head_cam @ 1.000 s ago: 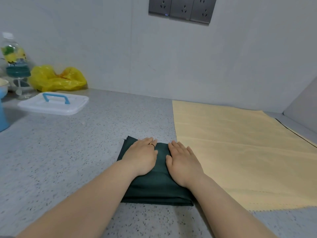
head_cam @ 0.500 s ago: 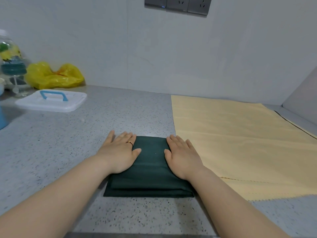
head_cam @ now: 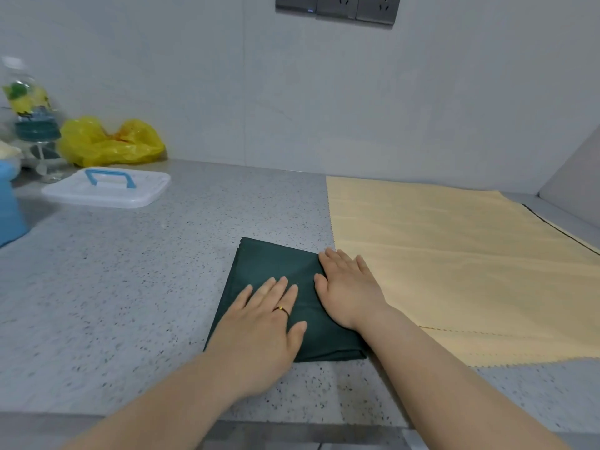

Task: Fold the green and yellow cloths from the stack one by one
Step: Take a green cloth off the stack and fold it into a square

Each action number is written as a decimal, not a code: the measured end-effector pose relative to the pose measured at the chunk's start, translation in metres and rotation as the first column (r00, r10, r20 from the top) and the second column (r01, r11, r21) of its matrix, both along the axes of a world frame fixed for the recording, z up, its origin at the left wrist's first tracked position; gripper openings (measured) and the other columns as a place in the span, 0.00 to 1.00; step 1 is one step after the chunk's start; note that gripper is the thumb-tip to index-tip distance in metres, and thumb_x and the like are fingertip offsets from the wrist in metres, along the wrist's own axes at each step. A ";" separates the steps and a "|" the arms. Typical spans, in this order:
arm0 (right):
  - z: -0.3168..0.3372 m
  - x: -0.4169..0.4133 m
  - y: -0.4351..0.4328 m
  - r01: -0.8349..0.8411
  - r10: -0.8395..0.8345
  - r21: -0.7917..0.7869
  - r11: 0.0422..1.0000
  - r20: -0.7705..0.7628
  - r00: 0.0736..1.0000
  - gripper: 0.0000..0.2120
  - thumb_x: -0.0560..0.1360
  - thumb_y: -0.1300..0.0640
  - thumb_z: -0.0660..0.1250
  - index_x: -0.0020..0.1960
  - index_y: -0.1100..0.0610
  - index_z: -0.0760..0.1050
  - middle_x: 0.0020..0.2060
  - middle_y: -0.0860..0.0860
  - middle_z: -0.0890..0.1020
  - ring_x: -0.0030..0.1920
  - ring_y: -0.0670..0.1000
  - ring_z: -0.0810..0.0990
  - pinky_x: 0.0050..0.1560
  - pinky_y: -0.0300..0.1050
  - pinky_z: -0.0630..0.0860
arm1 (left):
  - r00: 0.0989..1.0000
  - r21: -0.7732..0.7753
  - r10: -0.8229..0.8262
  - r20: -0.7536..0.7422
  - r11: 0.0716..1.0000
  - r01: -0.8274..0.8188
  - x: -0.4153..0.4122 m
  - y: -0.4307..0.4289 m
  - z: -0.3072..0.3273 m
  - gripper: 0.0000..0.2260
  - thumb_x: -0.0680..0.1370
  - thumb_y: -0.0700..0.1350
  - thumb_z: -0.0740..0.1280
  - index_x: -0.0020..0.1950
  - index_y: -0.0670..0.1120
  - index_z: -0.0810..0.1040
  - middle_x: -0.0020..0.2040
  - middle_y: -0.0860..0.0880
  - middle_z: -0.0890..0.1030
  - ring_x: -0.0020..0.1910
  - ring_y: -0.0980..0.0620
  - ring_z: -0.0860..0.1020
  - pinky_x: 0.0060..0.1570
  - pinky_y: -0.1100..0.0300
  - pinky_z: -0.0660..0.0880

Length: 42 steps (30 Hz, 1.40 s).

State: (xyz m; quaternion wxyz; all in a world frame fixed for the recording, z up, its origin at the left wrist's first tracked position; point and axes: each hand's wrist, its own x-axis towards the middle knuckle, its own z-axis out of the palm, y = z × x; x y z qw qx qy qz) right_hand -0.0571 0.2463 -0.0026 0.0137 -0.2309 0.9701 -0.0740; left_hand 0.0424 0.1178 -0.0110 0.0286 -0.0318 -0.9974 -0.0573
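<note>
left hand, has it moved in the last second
Yes. Against the green cloth, the left hand slid out to its left edge, then back right and nearer the person; it now lies flat on the near half.

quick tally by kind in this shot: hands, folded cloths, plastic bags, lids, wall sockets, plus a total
hands: 2, left hand and right hand
folded green cloth: 1
yellow plastic bag: 1
white lid: 1
wall sockets: 3
total: 8
</note>
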 end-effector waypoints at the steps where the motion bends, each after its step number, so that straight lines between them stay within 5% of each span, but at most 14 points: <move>1: 0.000 0.000 0.001 -0.003 0.003 0.000 1.000 -0.003 1.000 0.25 0.81 0.50 0.44 0.76 0.55 0.45 0.76 0.50 0.48 0.75 0.47 0.44 0.73 0.45 0.37 | 1.000 -0.008 0.015 0.013 1.000 -0.014 0.003 -0.007 0.000 0.26 0.80 0.57 0.42 0.75 0.50 0.38 0.76 0.54 0.39 0.74 0.58 0.38 0.67 0.62 0.33; 8: 0.017 0.019 -0.001 -0.097 0.086 -0.027 0.995 -0.274 0.958 0.25 0.79 0.52 0.52 0.74 0.55 0.52 0.75 0.51 0.48 0.75 0.49 0.46 0.72 0.45 0.35 | 0.993 -0.015 0.096 0.074 0.995 -0.095 0.011 -0.022 0.004 0.29 0.79 0.60 0.43 0.75 0.50 0.38 0.76 0.53 0.38 0.74 0.58 0.37 0.68 0.61 0.33; 10: 0.023 0.040 -0.002 -0.186 0.130 -0.092 0.978 -0.424 0.896 0.19 0.75 0.56 0.61 0.65 0.59 0.69 0.68 0.59 0.66 0.70 0.55 0.64 0.73 0.46 0.45 | 0.990 -0.002 0.124 0.067 0.992 -0.124 0.010 -0.022 0.004 0.29 0.78 0.61 0.44 0.75 0.51 0.40 0.76 0.53 0.40 0.74 0.58 0.39 0.70 0.60 0.35; 12: 0.024 0.066 -0.004 -0.288 0.132 -0.224 0.931 -0.529 0.838 0.08 0.68 0.58 0.64 0.45 0.58 0.78 0.45 0.56 0.80 0.47 0.56 0.80 0.63 0.42 0.65 | 0.988 0.004 0.151 0.040 0.988 -0.151 0.010 -0.026 0.007 0.30 0.78 0.63 0.47 0.76 0.51 0.45 0.77 0.54 0.45 0.75 0.57 0.43 0.71 0.59 0.39; 15: 0.022 0.100 -0.003 -0.275 0.187 -0.201 0.940 -0.369 0.910 0.11 0.71 0.53 0.57 0.43 0.56 0.77 0.41 0.49 0.78 0.42 0.50 0.77 0.50 0.37 0.71 | 0.984 -0.013 0.178 -0.010 0.984 -0.178 0.011 -0.029 0.014 0.32 0.75 0.65 0.51 0.75 0.52 0.53 0.75 0.54 0.54 0.74 0.56 0.52 0.72 0.58 0.46; 18: 0.007 0.112 0.009 -0.262 0.237 -0.131 0.956 -0.177 0.955 0.21 0.78 0.47 0.54 0.67 0.56 0.65 0.67 0.51 0.68 0.67 0.48 0.64 0.72 0.40 0.52 | 0.986 -0.073 0.165 -0.033 0.983 -0.167 0.017 -0.029 0.025 0.30 0.75 0.66 0.49 0.73 0.52 0.61 0.71 0.54 0.65 0.70 0.53 0.61 0.70 0.59 0.52; 21: 0.005 0.110 0.019 -0.215 0.203 -0.051 0.975 -0.177 0.963 0.32 0.76 0.37 0.51 0.72 0.56 0.60 0.73 0.49 0.59 0.73 0.44 0.54 0.64 0.40 0.22 | 0.992 -0.117 0.098 -0.074 0.987 -0.106 0.028 -0.029 0.034 0.25 0.78 0.62 0.45 0.56 0.52 0.77 0.51 0.53 0.79 0.54 0.52 0.73 0.67 0.58 0.62; 25: 0.015 0.108 0.033 -0.190 0.190 0.012 0.982 -0.057 0.980 0.43 0.69 0.29 0.51 0.75 0.54 0.51 0.76 0.47 0.50 0.74 0.42 0.44 0.67 0.43 0.26 | 0.997 -0.085 0.003 -0.071 0.996 -0.009 0.051 -0.027 0.032 0.21 0.79 0.59 0.45 0.40 0.51 0.72 0.38 0.54 0.75 0.42 0.53 0.69 0.61 0.58 0.67; 28: 0.014 0.120 0.041 -0.217 0.217 -0.011 0.976 0.010 0.976 0.51 0.63 0.25 0.54 0.76 0.52 0.42 0.74 0.43 0.42 0.69 0.36 0.33 0.68 0.43 0.24 | 0.986 0.007 -0.051 -0.156 0.999 0.053 0.065 -0.018 0.024 0.19 0.79 0.59 0.46 0.55 0.53 0.74 0.51 0.57 0.77 0.50 0.55 0.70 0.53 0.63 0.69; 30: 0.009 0.132 0.048 -0.235 0.235 0.007 0.972 -0.103 0.967 0.54 0.59 0.24 0.53 0.76 0.53 0.47 0.72 0.40 0.45 0.69 0.36 0.36 0.69 0.44 0.26 | 0.981 0.072 -0.053 -0.185 0.995 0.067 0.071 -0.011 0.020 0.21 0.80 0.57 0.47 0.70 0.54 0.63 0.58 0.55 0.74 0.58 0.57 0.68 0.53 0.64 0.67; 34: 0.000 0.148 0.060 -0.126 0.122 0.007 0.992 -0.305 0.945 0.33 0.57 0.35 0.71 0.53 0.56 0.81 0.55 0.48 0.82 0.55 0.47 0.80 0.66 0.43 0.52 | 0.973 0.216 -0.092 -0.212 0.966 0.138 0.078 -0.007 0.016 0.21 0.80 0.57 0.50 0.72 0.58 0.59 0.58 0.56 0.74 0.58 0.59 0.71 0.57 0.67 0.67; 36: -0.009 0.151 0.066 -0.137 0.105 -0.072 0.988 -0.342 0.934 0.25 0.56 0.45 0.75 0.50 0.56 0.82 0.52 0.49 0.83 0.52 0.49 0.82 0.65 0.41 0.51 | 0.970 0.355 -0.110 -0.218 0.917 0.184 0.082 -0.009 0.015 0.19 0.78 0.58 0.54 0.69 0.61 0.63 0.55 0.63 0.74 0.53 0.68 0.70 0.51 0.77 0.66; 39: -0.009 0.149 0.076 -0.115 0.047 -0.184 0.976 -0.338 0.940 0.16 0.67 0.57 0.63 0.52 0.54 0.81 0.54 0.47 0.82 0.56 0.45 0.80 0.68 0.39 0.49 | 0.972 0.464 -0.193 -0.133 0.855 0.233 0.086 -0.017 0.021 0.19 0.70 0.64 0.59 0.61 0.69 0.65 0.52 0.74 0.66 0.53 0.80 0.63 0.51 0.85 0.58; 42: -0.008 0.140 0.086 -0.098 0.048 -0.215 0.972 -0.226 0.973 0.19 0.79 0.58 0.51 0.66 0.48 0.70 0.66 0.35 0.67 0.64 0.29 0.57 0.68 0.29 0.30 | 0.962 0.387 -0.259 -0.088 0.881 0.273 0.083 -0.034 0.025 0.27 0.60 0.71 0.57 0.56 0.73 0.53 0.58 0.79 0.52 0.58 0.86 0.47 0.55 0.87 0.42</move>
